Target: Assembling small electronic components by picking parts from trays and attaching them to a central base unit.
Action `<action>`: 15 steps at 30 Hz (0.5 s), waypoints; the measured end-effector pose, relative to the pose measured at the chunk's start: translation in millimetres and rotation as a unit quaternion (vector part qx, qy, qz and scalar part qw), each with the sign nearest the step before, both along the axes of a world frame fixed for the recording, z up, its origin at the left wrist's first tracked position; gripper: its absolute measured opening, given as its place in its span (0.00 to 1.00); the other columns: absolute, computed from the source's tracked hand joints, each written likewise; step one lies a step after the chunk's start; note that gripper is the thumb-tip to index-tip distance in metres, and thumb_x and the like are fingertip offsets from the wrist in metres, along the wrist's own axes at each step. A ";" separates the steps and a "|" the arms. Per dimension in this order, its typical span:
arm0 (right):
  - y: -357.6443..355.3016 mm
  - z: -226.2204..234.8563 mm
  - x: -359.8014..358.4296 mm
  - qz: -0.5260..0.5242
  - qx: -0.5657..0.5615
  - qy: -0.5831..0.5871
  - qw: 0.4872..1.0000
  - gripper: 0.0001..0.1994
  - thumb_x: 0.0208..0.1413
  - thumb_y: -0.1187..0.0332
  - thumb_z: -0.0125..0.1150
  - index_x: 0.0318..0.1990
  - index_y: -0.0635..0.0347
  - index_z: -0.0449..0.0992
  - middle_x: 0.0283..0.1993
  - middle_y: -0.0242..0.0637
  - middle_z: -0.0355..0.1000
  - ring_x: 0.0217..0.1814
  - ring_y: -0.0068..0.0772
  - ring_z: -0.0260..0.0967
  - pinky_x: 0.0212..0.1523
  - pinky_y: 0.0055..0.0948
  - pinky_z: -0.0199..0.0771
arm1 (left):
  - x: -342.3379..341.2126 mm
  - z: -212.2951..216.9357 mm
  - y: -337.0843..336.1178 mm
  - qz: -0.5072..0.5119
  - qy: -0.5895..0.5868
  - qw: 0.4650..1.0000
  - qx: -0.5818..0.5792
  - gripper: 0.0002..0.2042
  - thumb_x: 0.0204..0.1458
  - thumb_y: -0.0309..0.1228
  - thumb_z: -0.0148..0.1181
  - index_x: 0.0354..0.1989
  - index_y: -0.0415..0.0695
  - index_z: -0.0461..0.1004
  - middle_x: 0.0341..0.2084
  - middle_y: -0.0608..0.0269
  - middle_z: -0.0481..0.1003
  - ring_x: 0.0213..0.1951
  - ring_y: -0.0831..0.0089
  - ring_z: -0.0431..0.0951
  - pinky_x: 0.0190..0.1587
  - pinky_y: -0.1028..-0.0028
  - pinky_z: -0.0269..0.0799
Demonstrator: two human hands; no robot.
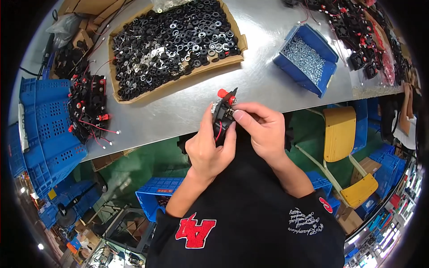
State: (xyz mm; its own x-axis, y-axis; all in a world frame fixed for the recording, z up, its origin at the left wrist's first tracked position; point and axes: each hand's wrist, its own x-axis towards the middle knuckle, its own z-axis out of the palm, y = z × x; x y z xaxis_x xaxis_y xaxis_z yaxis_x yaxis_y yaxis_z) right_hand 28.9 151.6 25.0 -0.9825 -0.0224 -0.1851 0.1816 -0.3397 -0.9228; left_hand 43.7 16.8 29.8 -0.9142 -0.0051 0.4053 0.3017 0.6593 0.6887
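Above the table's front edge, my left hand (205,152) grips a small black plastic assembly (220,126) between thumb and fingers. The assembly is tilted upward and carries red terminal knobs (222,93) at its far end, with a red wire along its side. My right hand (266,129) has thumb and index finger pinched together against the assembly, beside its metal terminal parts. Whatever tiny piece lies between those fingertips is hidden.
Beyond my hands lies a cardboard tray (244,42) of loose black and silver washers. At right stands a blue bin (328,44) of small metal nuts. Similar assemblies (87,100) are piled left, near blue crates (49,125). A yellow chair (339,134) and another person's arm (405,109) are at right.
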 end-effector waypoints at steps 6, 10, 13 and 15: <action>-3.3 -2.2 3.2 -0.017 -0.018 0.009 1.000 0.09 0.57 0.75 0.62 0.44 0.69 0.76 0.39 0.34 0.75 0.39 0.20 0.71 0.42 0.21 0.72 | 1.6 -0.9 -4.8 -0.015 -0.036 0.997 0.070 0.26 0.43 0.21 0.67 0.52 0.26 0.67 0.31 0.47 0.79 0.26 0.64 0.82 0.28 0.74 0.75; 6.2 -5.2 -1.6 0.034 -0.080 -0.051 0.995 0.09 0.57 0.73 0.61 0.44 0.66 0.74 0.37 0.32 0.74 0.37 0.19 0.70 0.39 0.21 0.71 | 2.1 0.9 -11.8 -0.033 -0.049 0.996 0.067 0.26 0.43 0.22 0.67 0.52 0.26 0.67 0.30 0.48 0.79 0.25 0.64 0.82 0.27 0.74 0.75; 8.2 -2.9 -2.5 0.072 -0.231 -0.144 0.960 0.09 0.58 0.71 0.61 0.44 0.63 0.73 0.36 0.30 0.72 0.34 0.18 0.68 0.36 0.20 0.69 | 1.0 2.0 -11.8 -0.055 -0.048 0.994 0.076 0.25 0.43 0.23 0.67 0.51 0.26 0.67 0.28 0.48 0.78 0.25 0.65 0.82 0.27 0.74 0.75; 2.8 -0.2 -0.9 0.052 -0.181 -0.133 0.973 0.08 0.58 0.71 0.60 0.44 0.62 0.73 0.34 0.29 0.71 0.33 0.17 0.66 0.36 0.19 0.68 | 2.2 4.1 -10.0 -0.037 -0.058 0.995 0.077 0.25 0.44 0.22 0.66 0.52 0.27 0.67 0.27 0.49 0.78 0.25 0.64 0.82 0.27 0.74 0.75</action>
State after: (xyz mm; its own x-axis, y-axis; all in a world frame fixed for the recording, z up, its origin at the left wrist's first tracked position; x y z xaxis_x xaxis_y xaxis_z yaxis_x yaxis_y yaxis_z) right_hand 28.0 154.4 24.8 -0.8893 -0.2310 -0.3948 0.4495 -0.6007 -0.6611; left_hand 45.9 6.7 33.9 -0.9547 0.0107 0.2974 0.2589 0.5227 0.8122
